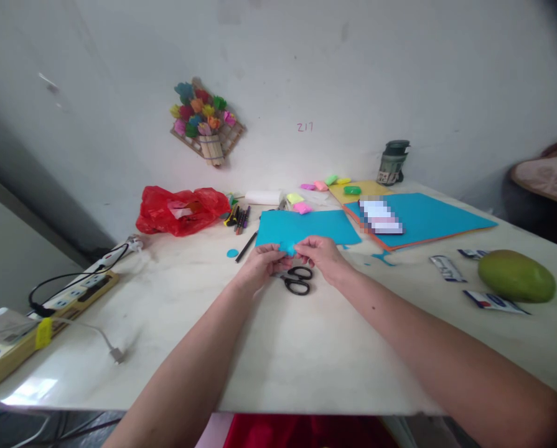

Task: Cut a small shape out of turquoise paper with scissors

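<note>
Both grips, left hand (262,262) and right hand (321,255), pinch a blue piece (287,248) (scissors (297,287) lie just beside); handle its edges lightly against creasing.

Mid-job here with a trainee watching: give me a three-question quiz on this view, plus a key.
1. What do the left hand and right hand hold between them?
2. True or false: the black-handled scissors lie on the pale, marbled tabletop.
3. Which is left of the scissors?
a) the oval green fruit
b) the crumpled red plastic bag
c) the dark green bottle

Key: 1. A small blue piece, apparently paper. 2. True. 3. b.
</note>
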